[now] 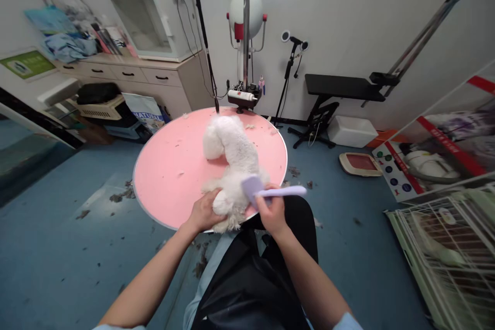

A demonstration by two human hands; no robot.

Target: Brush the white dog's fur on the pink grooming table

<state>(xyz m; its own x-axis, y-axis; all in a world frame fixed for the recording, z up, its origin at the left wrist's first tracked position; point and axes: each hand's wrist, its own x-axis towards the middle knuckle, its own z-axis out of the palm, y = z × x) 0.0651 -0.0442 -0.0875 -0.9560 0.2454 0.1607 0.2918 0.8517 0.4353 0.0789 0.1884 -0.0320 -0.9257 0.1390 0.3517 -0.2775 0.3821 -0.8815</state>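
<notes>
A small white fluffy dog (237, 152) is on the round pink grooming table (166, 165), its rear end towards me at the near edge. My left hand (206, 211) is closed around fur at the dog's rear left side, the thumb below and the fingers above. Whether it grips a leg or only fur I cannot tell. In my right hand (273, 215) is a lavender slicker brush (285, 192), handle pointing right. Its square head is at the dog's right hindquarter, with the bristles hidden from view.
A metal grooming arm (246, 26) rises behind the table, with a black strap (204, 41) hanging left of it. A small tool tray (243, 102) holds a white tube. Hair clumps (122, 192) lie on the blue floor. Wire cages (444, 247) stand at the right.
</notes>
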